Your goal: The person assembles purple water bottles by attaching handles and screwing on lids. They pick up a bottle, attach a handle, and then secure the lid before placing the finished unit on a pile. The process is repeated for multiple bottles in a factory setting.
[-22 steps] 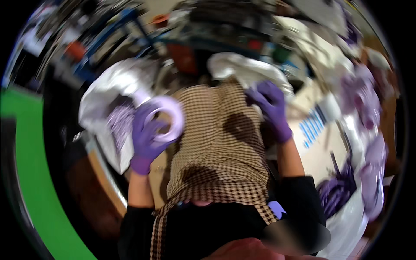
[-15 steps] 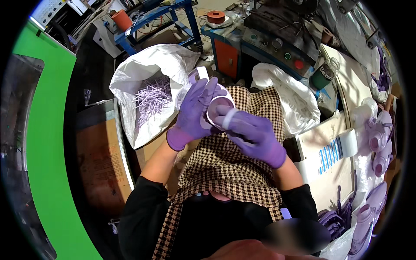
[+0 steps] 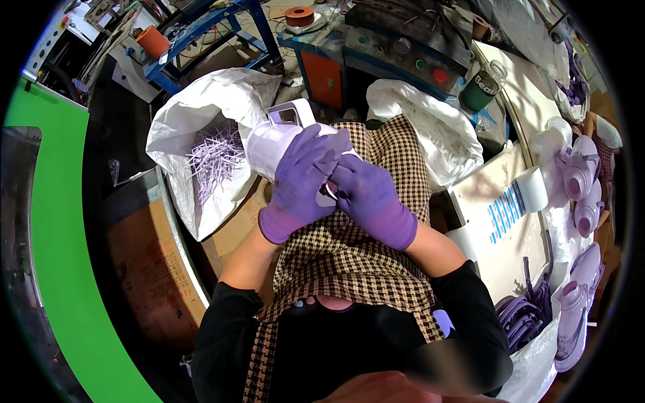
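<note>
In front of my apron, both gloved hands are at a pale lavender plastic jug with a loop handle, which lies tilted with its mouth end toward me. My left hand is wrapped round the jug near its mouth. My right hand has its fingers bunched at the mouth, touching the left fingertips. Between the hands a thin pale curved edge shows; the white ring there is mostly covered by my fingers, so how it sits in the mouth is hidden.
A white sack of thin lavender plastic sticks stands left; another sack holds pale translucent pieces. On the right are a worktable with a white roll, a green jar and lavender jug parts. A machine panel stands ahead.
My right hand has brought the white ring to the jug's mouth and closed in on the left hand. The jug has turned, showing more of its side and handle. The view has shifted slightly.
</note>
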`<state>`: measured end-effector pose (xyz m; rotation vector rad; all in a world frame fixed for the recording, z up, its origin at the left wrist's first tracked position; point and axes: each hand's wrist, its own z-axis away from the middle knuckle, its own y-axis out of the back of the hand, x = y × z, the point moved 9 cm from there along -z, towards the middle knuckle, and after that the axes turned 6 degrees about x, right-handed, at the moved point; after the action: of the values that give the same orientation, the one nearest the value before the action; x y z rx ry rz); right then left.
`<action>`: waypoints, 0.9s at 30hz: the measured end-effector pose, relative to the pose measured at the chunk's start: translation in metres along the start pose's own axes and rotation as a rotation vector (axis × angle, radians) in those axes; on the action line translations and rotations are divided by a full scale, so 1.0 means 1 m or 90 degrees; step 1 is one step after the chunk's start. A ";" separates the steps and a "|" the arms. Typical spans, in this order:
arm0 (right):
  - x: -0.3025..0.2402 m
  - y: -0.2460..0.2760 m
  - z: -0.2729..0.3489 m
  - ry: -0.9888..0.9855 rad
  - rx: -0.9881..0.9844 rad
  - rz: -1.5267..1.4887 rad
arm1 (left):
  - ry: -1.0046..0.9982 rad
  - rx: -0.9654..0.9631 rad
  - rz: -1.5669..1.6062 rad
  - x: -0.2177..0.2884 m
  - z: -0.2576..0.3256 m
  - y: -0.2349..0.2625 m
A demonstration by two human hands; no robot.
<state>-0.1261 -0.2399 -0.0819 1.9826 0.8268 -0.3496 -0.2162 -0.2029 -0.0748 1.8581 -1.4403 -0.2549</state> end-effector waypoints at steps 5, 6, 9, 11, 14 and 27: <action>0.001 -0.002 0.014 -0.011 -0.094 -0.026 | -0.027 -0.020 0.063 0.015 0.000 0.002; 0.000 -0.003 0.017 0.011 -0.124 -0.056 | -0.031 -0.034 0.083 0.018 0.000 -0.001; -0.009 0.006 0.023 0.055 -0.135 -0.120 | -0.015 0.057 -0.009 0.020 0.000 0.000; -0.008 0.005 0.029 0.043 -0.064 -0.112 | 0.027 -0.014 -0.051 0.026 -0.010 -0.009; 0.004 0.025 0.050 0.046 0.059 -0.264 | -0.079 -0.057 -0.015 0.034 -0.008 -0.013; 0.167 0.241 0.347 -0.460 0.364 0.501 | -0.550 -0.282 -0.100 0.082 0.137 -0.054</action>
<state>0.1875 -0.5467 -0.1983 2.2578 -0.5688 -0.8098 -0.2265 -0.3321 -0.1826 1.5323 -1.5756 -1.4674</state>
